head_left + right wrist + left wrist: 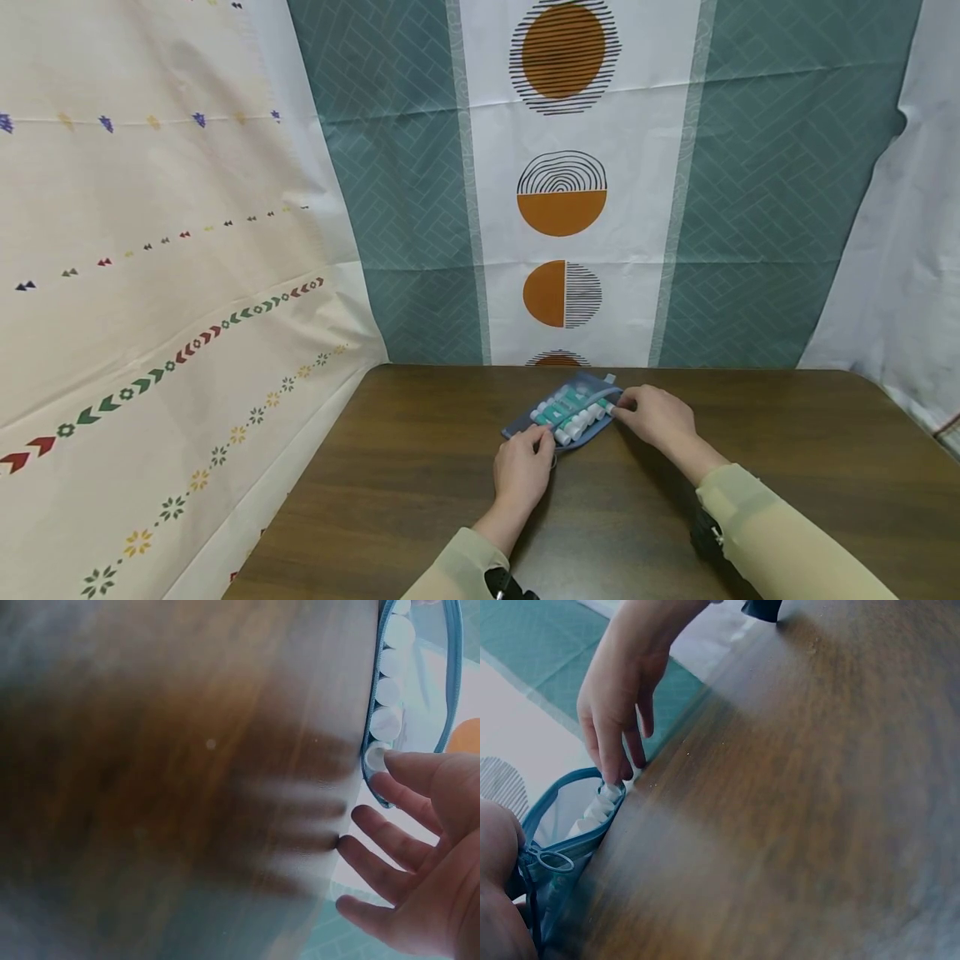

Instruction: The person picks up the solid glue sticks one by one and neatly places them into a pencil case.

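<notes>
A blue zippered pouch with a see-through side lies toward the table's far edge, its mouth unzipped. Inside, several small white tubes with teal labels stand in a row, their round white ends along the opening. My left hand pinches the pouch's near left corner; a ring-shaped zipper pull hangs beside it. At the opposite end of the opening, my right hand has thumb and index finger around the end of the last white tube, which still sits in the pouch. Its other fingers are spread.
The brown wooden table spreads out in front of me. Behind its far edge hangs a green and white cloth with orange circles. A cream patterned cloth hangs along the left. Dark straps show at both sleeves.
</notes>
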Action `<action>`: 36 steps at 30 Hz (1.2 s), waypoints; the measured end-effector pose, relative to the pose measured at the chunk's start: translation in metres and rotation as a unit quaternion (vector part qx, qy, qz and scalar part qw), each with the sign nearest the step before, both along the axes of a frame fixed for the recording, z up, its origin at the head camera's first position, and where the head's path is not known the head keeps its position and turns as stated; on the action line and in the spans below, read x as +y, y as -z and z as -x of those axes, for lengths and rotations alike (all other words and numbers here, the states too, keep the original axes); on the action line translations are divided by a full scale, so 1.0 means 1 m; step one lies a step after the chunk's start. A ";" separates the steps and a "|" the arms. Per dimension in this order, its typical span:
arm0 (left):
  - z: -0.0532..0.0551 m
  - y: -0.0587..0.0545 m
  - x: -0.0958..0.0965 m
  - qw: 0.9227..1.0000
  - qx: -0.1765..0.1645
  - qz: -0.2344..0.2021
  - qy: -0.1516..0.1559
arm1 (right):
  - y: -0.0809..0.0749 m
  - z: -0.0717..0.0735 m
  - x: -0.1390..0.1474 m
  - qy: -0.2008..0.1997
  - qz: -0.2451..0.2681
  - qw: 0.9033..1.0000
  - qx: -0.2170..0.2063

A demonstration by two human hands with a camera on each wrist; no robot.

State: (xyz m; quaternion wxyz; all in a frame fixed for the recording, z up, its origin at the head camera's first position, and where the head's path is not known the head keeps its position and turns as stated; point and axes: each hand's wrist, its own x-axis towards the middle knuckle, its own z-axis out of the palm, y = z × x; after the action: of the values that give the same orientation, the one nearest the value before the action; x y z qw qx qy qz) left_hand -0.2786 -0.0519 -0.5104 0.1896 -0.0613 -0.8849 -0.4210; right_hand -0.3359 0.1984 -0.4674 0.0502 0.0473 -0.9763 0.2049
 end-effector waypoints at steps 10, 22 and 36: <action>0.000 0.000 0.000 1.000 -0.004 -0.003 0.001 | 0.001 -0.001 -0.003 -0.001 -0.004 1.000 -0.002; 0.000 -0.001 0.000 1.000 -0.005 -0.002 -0.002 | 0.000 0.000 -0.005 -0.010 -0.019 1.000 -0.019; 0.000 -0.002 0.000 1.000 -0.008 -0.008 -0.001 | 0.001 -0.006 -0.001 -0.038 -0.039 0.999 0.001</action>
State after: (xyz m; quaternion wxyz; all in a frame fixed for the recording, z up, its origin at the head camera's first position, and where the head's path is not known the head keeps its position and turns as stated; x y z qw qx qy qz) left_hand -0.2782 -0.0521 -0.5088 0.1832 -0.0550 -0.8833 -0.4280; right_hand -0.3296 0.1978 -0.4688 0.0416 0.0866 -0.9810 0.1685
